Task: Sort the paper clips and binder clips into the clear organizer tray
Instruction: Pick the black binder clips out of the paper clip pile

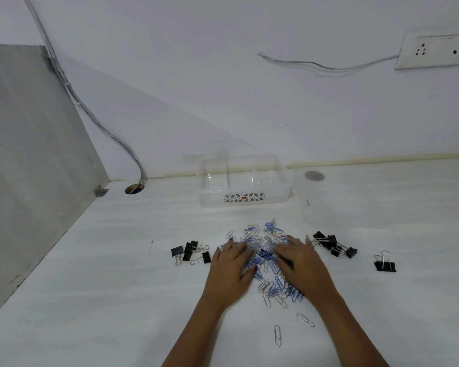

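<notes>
Where the hands lie: left hand [229,271] and right hand [300,260] rest palm down, side by side, on the heap of paper clips [265,233] at lower centre of the frame.
Fingers [235,249]: straight and spread on both hands, pressing the heap and grasping nothing.
Tray: the clear organizer tray [215,200] stands at centre frame near the foot of the wall, well apart from the fingertips. Dividers show through its walls, and no clip is seen inside.
Line of the coming move: the tray lies straight ahead of the fingertips, up the frame, with its long axis running left to right. The left hand sits below its middle and the right hand below its right end, so neither looks much nearer.
Binder clips: one black cluster [190,251] lies just left of the left hand, and another cluster [334,246] lies just right of the right hand. A lone binder clip [384,263] lies further right.
Strays: two loose paper clips [277,336] lie below the heap, between the forearms.
Likely step: gathering or spreading the heap before any clip is picked, since sorting appears not yet begun.
Counter [117,287]: white and flat. A clear piece [314,207], possibly a lid, lies just right of the tray.
Room: pale wall, a socket plate [435,50] at upper right, a cable [96,120] running down to a hole [134,188] in the counter, and a grey partition [24,154] at left.
</notes>
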Demonstrator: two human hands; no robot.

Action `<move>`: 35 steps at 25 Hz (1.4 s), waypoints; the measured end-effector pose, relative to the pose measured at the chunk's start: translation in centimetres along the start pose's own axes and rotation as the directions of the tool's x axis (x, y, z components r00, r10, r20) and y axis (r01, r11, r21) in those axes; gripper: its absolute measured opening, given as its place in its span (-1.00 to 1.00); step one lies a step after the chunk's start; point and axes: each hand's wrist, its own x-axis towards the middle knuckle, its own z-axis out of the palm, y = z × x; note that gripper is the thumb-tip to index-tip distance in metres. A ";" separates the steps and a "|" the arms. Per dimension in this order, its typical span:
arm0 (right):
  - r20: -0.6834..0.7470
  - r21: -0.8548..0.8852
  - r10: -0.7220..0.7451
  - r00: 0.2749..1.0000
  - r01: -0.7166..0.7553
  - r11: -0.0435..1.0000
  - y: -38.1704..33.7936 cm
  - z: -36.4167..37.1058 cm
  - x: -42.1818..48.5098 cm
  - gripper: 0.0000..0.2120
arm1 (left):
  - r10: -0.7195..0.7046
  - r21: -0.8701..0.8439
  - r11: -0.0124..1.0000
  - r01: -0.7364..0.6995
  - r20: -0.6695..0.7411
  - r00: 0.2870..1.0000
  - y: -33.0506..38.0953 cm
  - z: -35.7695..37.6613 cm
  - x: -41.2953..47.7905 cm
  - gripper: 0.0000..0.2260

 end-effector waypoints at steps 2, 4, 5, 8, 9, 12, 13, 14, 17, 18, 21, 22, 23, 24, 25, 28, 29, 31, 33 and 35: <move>-0.137 -0.041 0.033 0.990 -0.039 0.998 1.2 -0.1 -0.3 -0.85 | -0.004 -0.049 0.999 -0.002 -0.120 0.993 0.0 0.0 -0.1 -0.57; -0.206 -0.043 0.079 0.975 -0.090 0.995 1.5 0.0 -0.3 -0.86 | 0.021 -0.053 0.998 -0.035 -0.231 0.973 0.1 0.1 -0.1 -0.75; -0.228 -0.034 0.076 0.971 -0.086 0.996 1.1 0.0 -0.2 -0.88 | 0.027 -0.049 0.998 -0.041 -0.263 0.964 0.0 0.2 0.0 -0.81; -0.135 -0.068 -0.027 0.990 0.018 0.997 -0.7 1.2 0.2 -0.76 | 0.084 -0.022 0.996 -0.091 -0.215 0.973 -0.1 0.4 -0.2 -0.73; -0.092 -0.094 -0.043 0.995 0.034 0.995 -1.1 1.5 0.3 -0.74 | 0.123 -0.006 0.992 -0.126 -0.172 0.977 -0.1 0.5 -0.3 -0.68; -0.105 -0.083 0.000 0.994 -0.008 0.997 -1.1 1.5 0.8 -0.87 | 0.159 -0.012 0.987 -0.162 -0.120 0.980 0.1 0.5 -0.3 -0.69; -0.117 -0.068 0.003 0.993 -0.011 0.998 -0.9 1.4 0.7 -0.88 | 0.153 -0.023 0.987 -0.157 -0.135 0.979 0.1 0.6 -0.2 -0.71; -0.136 -0.059 -0.004 0.991 -0.004 0.998 -0.7 1.1 0.7 -0.91 | 0.141 -0.037 0.988 -0.148 -0.154 0.978 0.1 0.6 -0.2 -0.72; -0.264 0.038 0.057 0.963 -0.049 0.998 -0.6 0.4 0.3 -0.98 | 0.108 -0.066 0.990 -0.122 -0.190 0.976 0.0 0.6 -0.2 -0.73; -0.303 0.105 0.121 0.945 -0.093 0.990 -0.6 0.2 0.1 -0.95 | 0.102 -0.073 0.990 -0.118 -0.197 0.975 0.0 0.5 -0.2 -0.73; -0.317 0.231 0.300 0.900 -0.234 0.944 -0.2 -0.4 -0.4 -0.81 | 0.105 -0.088 0.988 -0.127 -0.220 0.970 0.2 0.3 -0.1 -0.74; -0.314 0.210 0.299 0.901 -0.242 0.947 0.0 -0.4 -0.5 -0.82 | 0.108 -0.093 0.987 -0.132 -0.226 0.968 0.1 0.3 -0.2 -0.74; -0.304 0.168 0.268 0.914 -0.226 0.960 0.1 -0.3 -0.3 -0.85 | 0.112 -0.098 0.986 -0.137 -0.230 0.967 0.1 0.2 -0.2 -0.75; -0.279 0.118 0.217 0.935 -0.191 0.975 0.2 0.0 -0.1 -0.88 | 0.116 -0.101 0.985 -0.142 -0.234 0.965 0.1 0.2 -0.2 -0.75; -0.239 0.059 0.161 0.958 -0.151 0.987 0.1 0.3 0.3 -0.89 | 0.121 -0.104 0.983 -0.149 -0.238 0.964 0.2 0.2 -0.3 -0.77; -0.094 -0.110 0.045 0.995 -0.055 0.992 -0.6 1.7 1.5 -0.86 | 0.129 -0.123 0.979 -0.165 -0.256 0.958 0.7 -0.2 -0.4 -0.80; -0.078 -0.119 0.048 0.996 -0.057 0.991 -0.9 2.1 1.7 -0.88 | 0.127 -0.128 0.978 -0.165 -0.260 0.957 0.7 -0.3 -0.5 -0.81; -0.120 -0.055 0.058 0.991 -0.065 0.996 -1.0 2.2 1.8 -0.94 | 0.120 -0.127 0.979 -0.159 -0.267 0.956 0.8 -0.4 -0.6 -0.78; -0.191 0.035 0.027 0.981 -0.020 0.999 -1.1 1.9 1.5 -0.95 | 0.096 -0.116 0.984 -0.132 -0.273 0.957 0.8 -0.4 -0.7 -0.69; -0.222 0.048 -0.023 0.975 0.035 0.998 -1.2 1.7 1.1 -0.95 | 0.091 -0.095 0.988 -0.119 -0.258 0.962 0.9 -0.4 -0.7 -0.61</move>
